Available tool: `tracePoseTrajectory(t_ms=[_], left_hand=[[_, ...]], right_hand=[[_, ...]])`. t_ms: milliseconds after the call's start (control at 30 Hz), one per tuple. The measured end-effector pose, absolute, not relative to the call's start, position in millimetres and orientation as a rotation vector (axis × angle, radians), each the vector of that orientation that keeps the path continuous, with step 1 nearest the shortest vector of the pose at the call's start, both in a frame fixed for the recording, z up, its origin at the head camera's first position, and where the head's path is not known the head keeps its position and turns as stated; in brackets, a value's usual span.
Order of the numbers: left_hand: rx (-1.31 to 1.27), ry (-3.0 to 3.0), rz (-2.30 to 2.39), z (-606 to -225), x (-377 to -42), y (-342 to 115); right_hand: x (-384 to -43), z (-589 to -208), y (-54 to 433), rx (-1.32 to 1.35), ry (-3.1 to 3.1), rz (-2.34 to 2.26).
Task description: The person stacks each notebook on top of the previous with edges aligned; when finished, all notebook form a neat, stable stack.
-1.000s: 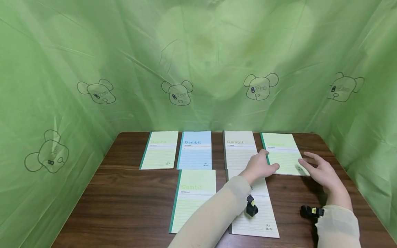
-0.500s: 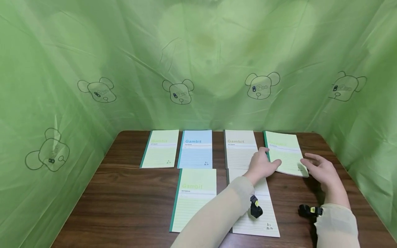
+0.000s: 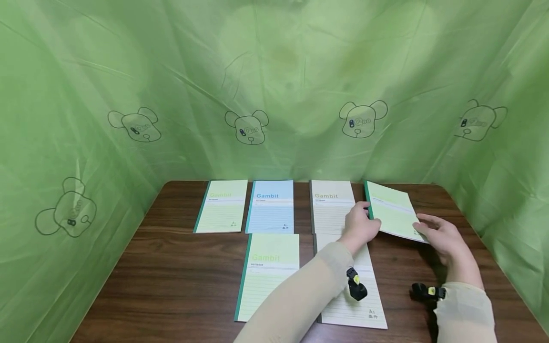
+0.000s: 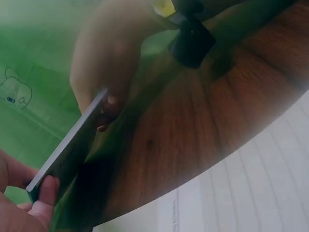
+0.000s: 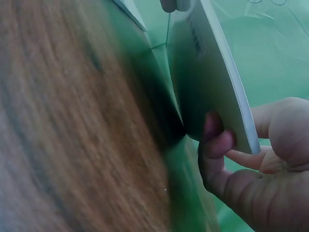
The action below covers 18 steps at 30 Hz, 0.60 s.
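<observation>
A pale green notebook (image 3: pixel 392 209) with a dark green spine is raised at its near side, at the back right of the table. My left hand (image 3: pixel 360 223) pinches its spine side at the lower left. At the lower right corner my right hand (image 3: pixel 442 236) grips it, thumb on the cover. The right wrist view shows fingers of the right hand (image 5: pixel 260 169) curled under the notebook's back cover (image 5: pixel 198 82), which bears a small barcode. Seen edge-on in the left wrist view, the notebook (image 4: pixel 67 142) stands between both hands, clear of the wood.
A grey-spined notebook (image 3: pixel 332 190) lies left of the held one, with another grey-spined notebook (image 3: pixel 356 305) below it, partly under the left arm. Further left are a blue notebook (image 3: pixel 270 209) and two green ones (image 3: pixel 220 207). A green curtain (image 3: pixel 274 95) surrounds the brown table (image 3: pixel 163 281).
The green notebook, flat one second ago, has shifted slightly right and its near side has come up off the table. Both hands have closed on its lower corners.
</observation>
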<state>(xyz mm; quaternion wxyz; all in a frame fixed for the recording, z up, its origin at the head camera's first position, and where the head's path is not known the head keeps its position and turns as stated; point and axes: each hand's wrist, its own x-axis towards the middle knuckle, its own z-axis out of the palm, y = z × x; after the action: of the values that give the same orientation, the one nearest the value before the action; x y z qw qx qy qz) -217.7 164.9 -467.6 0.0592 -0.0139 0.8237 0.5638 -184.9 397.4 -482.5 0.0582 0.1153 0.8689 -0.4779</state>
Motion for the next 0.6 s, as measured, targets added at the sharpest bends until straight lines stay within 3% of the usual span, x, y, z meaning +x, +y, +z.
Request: tracePoseTrajectory(t_ms=[333,600], left_hand=[[-0.008,2.452,1.7,-470.0,-222.6,149.7],[-0.01,2.391,1.804,-456.6,-228.4,121.6]], right_hand=[[-185.0,-474.2,390.1,0.419,2.681,-1.416],[-194.1,-467.0,357.0,0.452,2.659,-1.683]])
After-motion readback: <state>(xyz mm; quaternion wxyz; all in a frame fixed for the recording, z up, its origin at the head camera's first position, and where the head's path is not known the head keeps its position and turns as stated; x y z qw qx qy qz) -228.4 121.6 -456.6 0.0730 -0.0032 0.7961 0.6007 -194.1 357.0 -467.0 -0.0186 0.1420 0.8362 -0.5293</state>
